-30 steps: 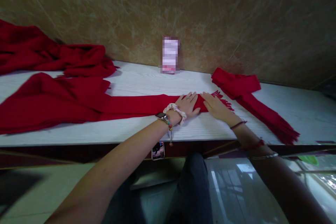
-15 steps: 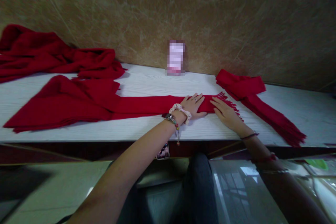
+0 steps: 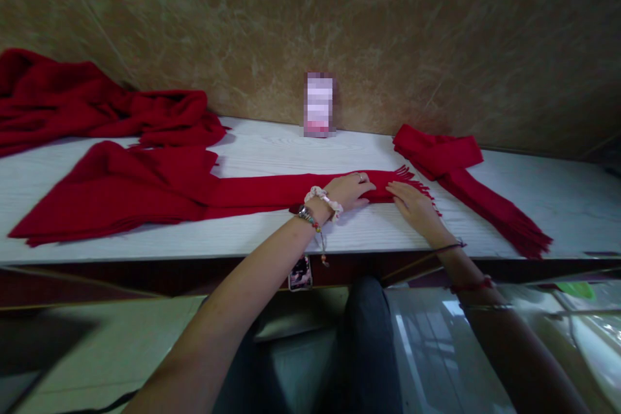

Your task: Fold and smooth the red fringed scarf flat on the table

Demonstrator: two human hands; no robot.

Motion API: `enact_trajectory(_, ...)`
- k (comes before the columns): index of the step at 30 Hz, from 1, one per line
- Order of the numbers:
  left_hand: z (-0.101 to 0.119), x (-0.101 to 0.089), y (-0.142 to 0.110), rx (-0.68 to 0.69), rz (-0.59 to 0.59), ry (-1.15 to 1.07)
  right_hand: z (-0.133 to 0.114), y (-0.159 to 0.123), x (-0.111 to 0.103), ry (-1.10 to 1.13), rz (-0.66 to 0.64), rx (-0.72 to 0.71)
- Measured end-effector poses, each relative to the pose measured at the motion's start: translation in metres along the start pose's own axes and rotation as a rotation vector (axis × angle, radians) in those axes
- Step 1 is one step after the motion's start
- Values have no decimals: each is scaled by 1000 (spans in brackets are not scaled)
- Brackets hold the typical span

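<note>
A long red scarf (image 3: 262, 193) with a fringed right end lies along the white tabletop, narrow on the right and widening into a broad folded part on the left. Near the fringe, my left hand (image 3: 347, 191) is bent over the narrow strip, fingers and thumb drawn in on the cloth. Just to its right, my right hand (image 3: 414, 207) rests on the same strip beside the fringe, its fingers stretched out and its thumb hidden. A second red scarf (image 3: 485, 200), folded narrow and bent over at its top, lies right of my right hand.
A heap of red cloth (image 3: 97, 103) lies at the back left against the brown marbled wall (image 3: 272, 26). A blurred-out upright phone-like object (image 3: 319, 103) leans on the wall. Below the white table's (image 3: 262, 239) front edge, a patterned phone-like item (image 3: 301, 273) shows by my knees.
My left hand's fingers, spread flat before, have drawn together on the scarf. My right hand stays beside the fringe. The view has shifted slightly.
</note>
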State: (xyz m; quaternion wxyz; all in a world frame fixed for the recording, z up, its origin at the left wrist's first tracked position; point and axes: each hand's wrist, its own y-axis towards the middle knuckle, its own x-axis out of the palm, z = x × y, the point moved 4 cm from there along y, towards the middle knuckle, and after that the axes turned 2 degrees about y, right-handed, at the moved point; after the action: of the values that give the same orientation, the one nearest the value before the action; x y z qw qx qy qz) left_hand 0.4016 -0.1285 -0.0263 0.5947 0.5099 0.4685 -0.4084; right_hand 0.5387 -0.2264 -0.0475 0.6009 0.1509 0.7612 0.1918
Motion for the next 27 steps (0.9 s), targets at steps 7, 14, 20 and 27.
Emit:
enact_trajectory(7, 0, 1, -4, 19, -27, 53, 0, -2, 0, -102, 78, -57)
enact_trajectory(14, -3, 2, -1, -15, 54, 50, 3, -1, -1, -103, 146, -12)
enact_trajectory(20, -5, 2, 0, -5, 116, 39, 4, -2, -5, -86, 205, 23)
enact_trajectory(27, -3, 3, -2, 2, 105, 44, 0, 0, -4, -125, 176, -19)
